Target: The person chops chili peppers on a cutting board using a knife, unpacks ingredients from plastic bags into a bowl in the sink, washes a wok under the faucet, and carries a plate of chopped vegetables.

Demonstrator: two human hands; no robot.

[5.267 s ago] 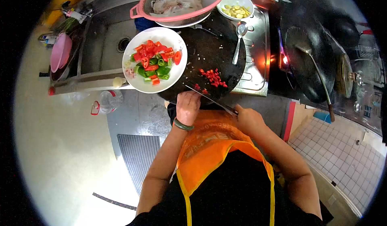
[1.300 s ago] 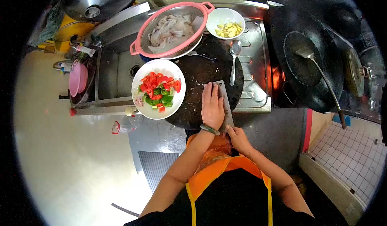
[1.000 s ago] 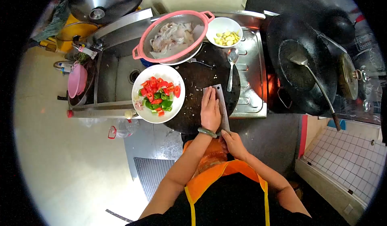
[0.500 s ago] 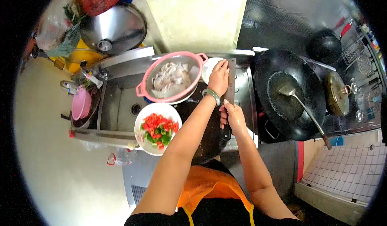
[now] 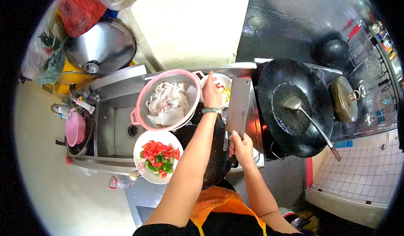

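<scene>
One broad, rectangular steel cleaver [image 5: 239, 103] is in our right hand [image 5: 243, 148], which is clenched around its handle. Its long axis runs away from us, from the right hand toward the far edge of the surface [image 5: 257, 162], with its far end leaning slightly right. Just left of the blade, near that far edge, sits a round white bowl [image 5: 224, 77] with pale yellow slices and small red pieces inside. Our left hand [image 5: 212, 95] is nearer to it, at its left side, fingers pointing away from us; we cannot tell whether they grip the rim. The bowl lies between left hand and blade, beyond the right hand.

A metal spoon [image 5: 226, 141] lies partly under the blade, near the round dark chopping board [image 5: 215, 162]. Left of the left hand is a pink-rimmed mesh colander [image 5: 139, 105] of whitish, glistening pieces; nearer us, at the board's left edge, a white plate [image 5: 141, 168] holds red and green pepper pieces. A small dark mark on the blade is too small to read, and we can make out no brand or label elsewhere.
</scene>
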